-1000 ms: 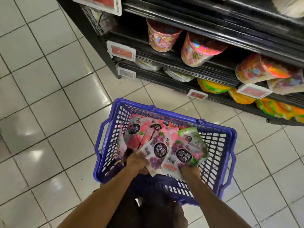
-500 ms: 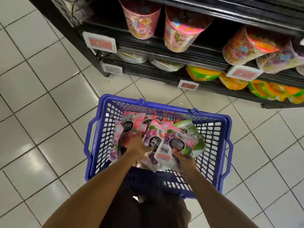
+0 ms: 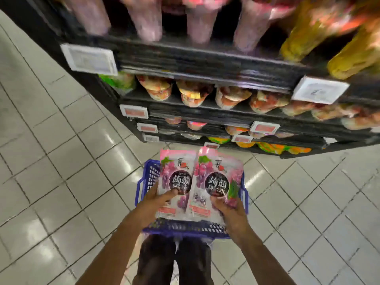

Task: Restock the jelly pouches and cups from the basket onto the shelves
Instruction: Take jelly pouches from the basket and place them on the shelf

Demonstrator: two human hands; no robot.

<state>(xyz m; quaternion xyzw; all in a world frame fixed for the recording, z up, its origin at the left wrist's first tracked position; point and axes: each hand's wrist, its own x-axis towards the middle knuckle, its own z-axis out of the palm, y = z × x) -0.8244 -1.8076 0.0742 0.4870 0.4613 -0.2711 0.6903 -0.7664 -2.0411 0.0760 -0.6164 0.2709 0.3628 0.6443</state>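
Two pink and purple grape jelly pouches are held upright side by side above the blue basket [image 3: 147, 176] on the floor. My left hand [image 3: 158, 199] grips the left pouch [image 3: 175, 171] at its lower edge, thumb on its front. My right hand [image 3: 230, 208] grips the right pouch [image 3: 217, 171] the same way; more pouches may be stacked behind it. The pouches hide most of the basket's inside. The black shelves [image 3: 205, 112] rise just beyond, with jelly cups [image 3: 230, 97] in rows.
White price tags [image 3: 90, 59] hang on the shelf edges. Blurred pink and yellow packs [image 3: 304, 38] fill the top shelf. Orange and green cups [image 3: 271, 147] line the lowest shelf. Pale tiled floor [image 3: 61, 182] spreads to the left and right of the basket.
Both hands have lifted out of the basket with grape pouches held upright. The view has tilted up, so more shelf levels show and the basket looks smaller.
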